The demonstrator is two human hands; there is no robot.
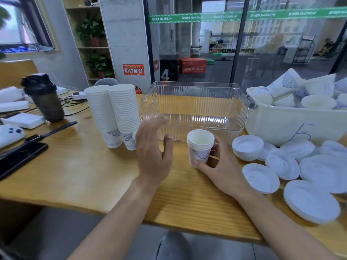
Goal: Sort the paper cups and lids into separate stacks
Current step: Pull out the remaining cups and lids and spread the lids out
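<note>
At the far left of the wooden table (78,177) lie a black phone (18,156), a smartwatch with a dark strap (50,131), a white controller (10,134) and a dark shaker bottle (44,98) standing upright. Right of the bottle stand two tall stacks of nested paper cups (114,113), touching side by side, each leaning slightly, with a blue cloud pattern showing on the bottom cup of each.

The left hand (153,152) hovers above the table just right of these stacks, palm turned inward, fingers straight and spread, holding nothing. Behind it sits a clear ribbed plastic bin (193,107) with cut-out handles; nothing shows inside it.

In front of the bin, the right hand (219,164) grips a short stack of nested cups (200,145), upright on the table with the mouth facing up. The thumb curls across the base at the front and the fingers wrap round the far side.

Right of that stack, a small pile of white lids (247,146) sits rim-up, just in front of a cream plastic tub (285,122) marked with a blue pen scrawl. The tub holds loose paper cups (285,85) lying jumbled on their sides and at angles, some nested. Further right, more loose lids (281,164) lie scattered and overlapping on the table, reaching to the frame's right edge.
</note>
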